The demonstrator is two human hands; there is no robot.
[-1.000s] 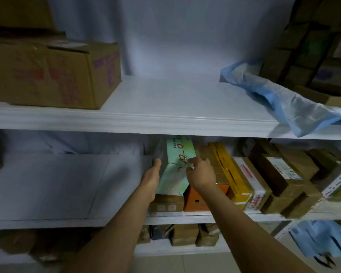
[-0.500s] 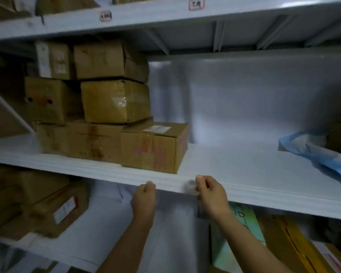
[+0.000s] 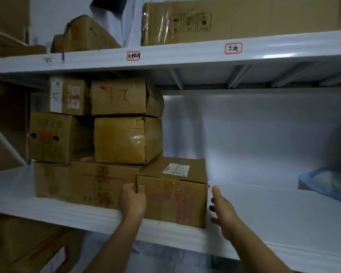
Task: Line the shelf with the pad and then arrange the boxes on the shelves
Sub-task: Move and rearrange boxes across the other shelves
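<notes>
A brown cardboard box (image 3: 173, 196) with red print and a white label stands at the front of the middle shelf, on the white pad (image 3: 264, 209) that lines it. My left hand (image 3: 133, 200) grips the box's front left corner. My right hand (image 3: 222, 209) is beside the box's right face with its fingers spread, close to it; contact is unclear. Left of the box, several more cardboard boxes (image 3: 126, 140) are stacked in two or three layers.
A crumpled blue plastic sheet (image 3: 327, 184) lies at the shelf's right end. The shelf above (image 3: 185, 54) carries a long flat carton (image 3: 244, 18) and smaller boxes, with red-framed labels on its edge. More cartons (image 3: 28, 247) sit on the shelf below left.
My view rose from the lower shelf to the middle one. Both hands left the green box below, passed the shelf's front edge and came to either side of the front cardboard box.
</notes>
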